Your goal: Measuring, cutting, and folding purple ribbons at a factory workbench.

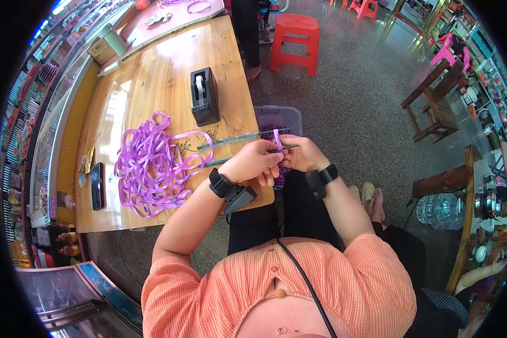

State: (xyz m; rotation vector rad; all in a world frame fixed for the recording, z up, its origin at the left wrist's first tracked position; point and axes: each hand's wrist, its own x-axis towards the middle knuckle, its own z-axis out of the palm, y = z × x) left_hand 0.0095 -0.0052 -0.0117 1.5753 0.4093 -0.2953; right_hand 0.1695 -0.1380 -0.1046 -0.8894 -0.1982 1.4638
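Observation:
Two thin dark rods (236, 138) stick out past the right edge of the wooden table, with what looks like clear tape over them. A strip of purple ribbon (276, 138) is looped around them near their ends. My left hand (254, 162) pinches at the ribbon by the nearer rod, its fingers bent. Facing it, my right hand (304, 155) closes thumb and fingers on the ribbon beside the rod tips. The exact grip is partly hidden by the fingers. From the hands the ribbon runs left to a tangled purple pile (152, 169) on the table.
A black tape dispenser (204, 97) stands behind the rods. Below the table edge sits a clear plastic bin (294, 116) with purple pieces inside. A phone (97, 186) lies at far left. A red stool (296, 42) and wooden chair (436, 110) stand on the floor.

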